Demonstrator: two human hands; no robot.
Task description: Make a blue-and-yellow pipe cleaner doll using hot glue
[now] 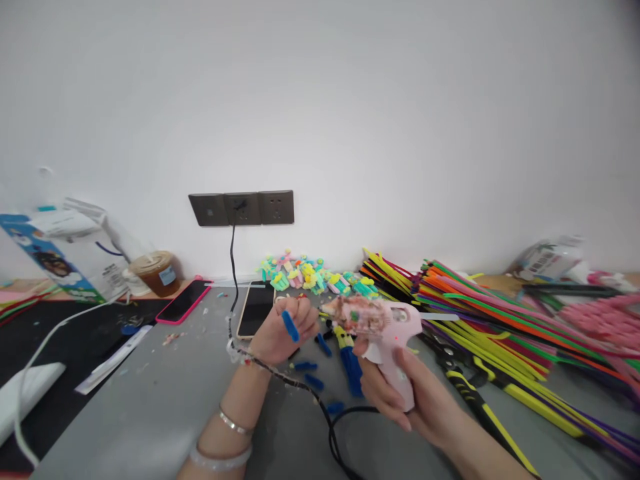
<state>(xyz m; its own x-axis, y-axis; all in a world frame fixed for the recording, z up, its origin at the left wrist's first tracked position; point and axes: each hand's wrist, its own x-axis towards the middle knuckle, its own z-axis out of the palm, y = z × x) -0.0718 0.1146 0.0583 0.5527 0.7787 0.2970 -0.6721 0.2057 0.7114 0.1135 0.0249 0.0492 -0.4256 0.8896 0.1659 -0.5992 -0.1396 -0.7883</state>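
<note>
My right hand (400, 393) is closed round the grip of a pink hot glue gun (383, 327), whose nozzle points left toward my left hand. My left hand (280, 330) is closed, pinching a short blue pipe-cleaner piece (290, 327) between its fingers. Its wrist carries two bracelets. The gun's black cord (325, 420) runs under my left wrist and off the near edge. Several more short blue pieces (313, 373) lie on the grey table (160, 413) between my hands, beside a blue and yellow tool (350, 360).
A big stack of coloured pipe cleaners (500, 307) fills the right side, with yellow-handled pliers (475, 393) in front. Small colourful finished pieces (315, 275) are heaped by the wall. Two phones (255, 310) (183, 302), a drink cup (157, 272), a carton (65, 253) and a wall socket (241, 208) lie left.
</note>
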